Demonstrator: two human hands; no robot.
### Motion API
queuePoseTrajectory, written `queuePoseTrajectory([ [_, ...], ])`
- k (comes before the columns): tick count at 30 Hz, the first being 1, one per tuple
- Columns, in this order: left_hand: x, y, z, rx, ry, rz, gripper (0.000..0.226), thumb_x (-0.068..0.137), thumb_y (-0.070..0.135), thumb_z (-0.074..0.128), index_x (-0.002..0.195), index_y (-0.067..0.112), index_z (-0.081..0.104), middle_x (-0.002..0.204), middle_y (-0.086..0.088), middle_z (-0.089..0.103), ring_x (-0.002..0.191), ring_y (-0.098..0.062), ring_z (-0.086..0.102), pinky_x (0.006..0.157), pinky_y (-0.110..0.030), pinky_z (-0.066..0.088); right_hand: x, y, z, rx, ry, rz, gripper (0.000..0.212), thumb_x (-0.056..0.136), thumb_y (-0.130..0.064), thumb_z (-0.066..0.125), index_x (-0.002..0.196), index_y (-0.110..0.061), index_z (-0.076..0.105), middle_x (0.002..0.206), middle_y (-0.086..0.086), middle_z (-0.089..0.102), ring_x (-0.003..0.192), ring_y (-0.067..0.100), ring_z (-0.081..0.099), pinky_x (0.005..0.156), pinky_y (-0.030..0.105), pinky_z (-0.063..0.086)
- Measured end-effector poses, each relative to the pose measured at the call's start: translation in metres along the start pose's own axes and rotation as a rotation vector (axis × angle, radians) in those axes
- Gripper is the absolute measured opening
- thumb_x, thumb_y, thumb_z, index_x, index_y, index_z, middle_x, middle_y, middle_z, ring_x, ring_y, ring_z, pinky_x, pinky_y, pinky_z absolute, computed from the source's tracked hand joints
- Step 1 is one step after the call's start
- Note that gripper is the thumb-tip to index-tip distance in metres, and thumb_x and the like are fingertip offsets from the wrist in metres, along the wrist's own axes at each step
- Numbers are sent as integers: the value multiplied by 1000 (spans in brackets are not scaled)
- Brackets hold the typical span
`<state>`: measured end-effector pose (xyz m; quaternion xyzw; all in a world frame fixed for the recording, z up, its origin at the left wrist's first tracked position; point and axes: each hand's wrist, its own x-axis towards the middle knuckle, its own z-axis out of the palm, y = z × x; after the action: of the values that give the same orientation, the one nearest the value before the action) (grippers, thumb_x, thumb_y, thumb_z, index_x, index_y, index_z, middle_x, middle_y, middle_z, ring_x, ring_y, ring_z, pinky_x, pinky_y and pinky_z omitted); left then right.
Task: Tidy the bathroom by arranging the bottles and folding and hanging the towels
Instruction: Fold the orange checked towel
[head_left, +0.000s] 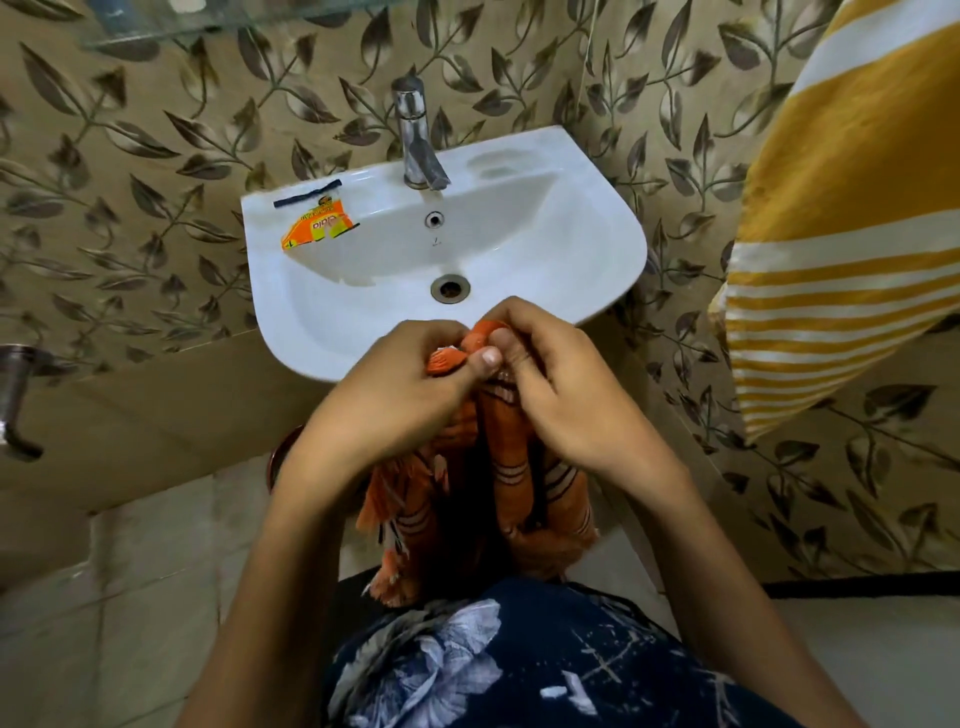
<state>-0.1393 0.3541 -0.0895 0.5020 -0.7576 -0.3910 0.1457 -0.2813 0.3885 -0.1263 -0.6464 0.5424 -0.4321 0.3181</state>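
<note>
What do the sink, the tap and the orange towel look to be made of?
Sink: glazed white ceramic by the look, smooth with soft reflections.
Tap: polished, chrome-like metal, mirror glints along the spout.
Orange towel: thin woven cloth, probably cotton, with dark stripes and a fringed edge; it hangs limp from the left hand and right hand, both closed on its top edge.

garment (519, 660): navy, white-grey floral print | arms: bare, sleeveless
</note>
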Motion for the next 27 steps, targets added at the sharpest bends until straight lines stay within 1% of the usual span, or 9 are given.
queuePoseTrajectory([
  [4,1,-1,0,-6,107,0,31,91,35,52,74,11,62,63,-8,56,60,-18,50,63,-35,40,1,6,-2,45,-14,-22,24,95,-2,44,111,-17,53,92,-9,62,84,-3,59,75,8,43],
  [7,-1,3,-2,-94,153,78,33,93,35,49,77,10,63,70,-13,61,66,-24,56,66,-37,45,4,12,-1,-65,16,-17,34,88,6,42,114,-14,52,101,0,58,83,1,54,75,12,40],
  [10,-5,6,-8,-212,183,118,32,92,39,51,70,19,62,64,0,60,63,-14,55,66,-33,43,4,24,-2,-177,56,73,34,79,5,46,105,-15,53,91,-2,58,78,12,54,70,28,42],
  [12,-8,6,-16,-248,213,136,34,88,46,52,72,18,62,65,-4,59,63,-10,55,66,-31,43,1,33,-4,-226,86,160,34,74,7,47,94,-19,55,84,-5,58,77,17,56,67,31,44],
  [16,-9,1,-24,-324,301,102,35,84,50,52,81,18,66,79,-18,66,72,-34,64,72,-45,53,1,43,-9,-244,181,280,34,70,7,48,88,-20,57,75,-8,57,70,14,56,56,20,39],
  [20,1,-12,-22,-281,423,-4,6,88,39,58,92,39,63,84,9,61,71,4,58,65,-21,47,6,40,-13,-207,207,328,28,84,4,50,97,-16,65,84,-6,65,81,11,63,68,14,44],
  [22,4,-15,-20,-230,355,-10,36,84,36,64,114,51,50,99,28,49,91,7,54,68,-21,43,7,32,-14,-168,138,296,22,90,-3,50,91,-19,66,79,-8,66,78,9,64,69,17,45],
  [24,6,-12,-17,-197,210,14,55,81,35,67,123,56,40,99,41,36,90,13,52,66,-13,41,7,20,-12,-97,51,218,17,95,-16,50,84,-23,61,76,-8,66,77,11,65,72,24,50],
  [27,14,-8,-2,-30,12,53,41,80,36,67,119,40,55,107,27,56,88,7,58,72,-8,43,7,5,-5,-31,21,99,23,97,-35,45,83,-21,56,77,-3,65,76,20,65,73,46,53],
])
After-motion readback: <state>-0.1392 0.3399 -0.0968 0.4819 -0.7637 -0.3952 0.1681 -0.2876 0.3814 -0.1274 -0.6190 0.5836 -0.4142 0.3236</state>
